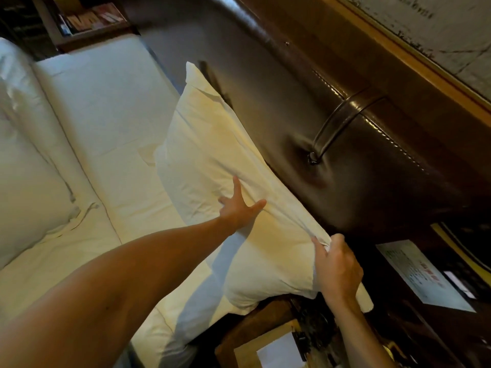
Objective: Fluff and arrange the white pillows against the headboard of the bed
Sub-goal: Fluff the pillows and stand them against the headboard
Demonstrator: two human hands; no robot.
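Note:
A white pillow lies along the dark brown padded headboard, its long edge touching the leather. My left hand rests flat on the pillow's middle with fingers spread. My right hand pinches the near corner of the pillowcase between thumb and fingers, close to the headboard's end. A second white pillow lies at the left side of the bed, away from the headboard and from both hands.
The white bed sheet spreads between the two pillows. A wooden nightstand with paper on it stands below the pillow's near corner. A printed card lies at the right. A shelf with books stands at the far end.

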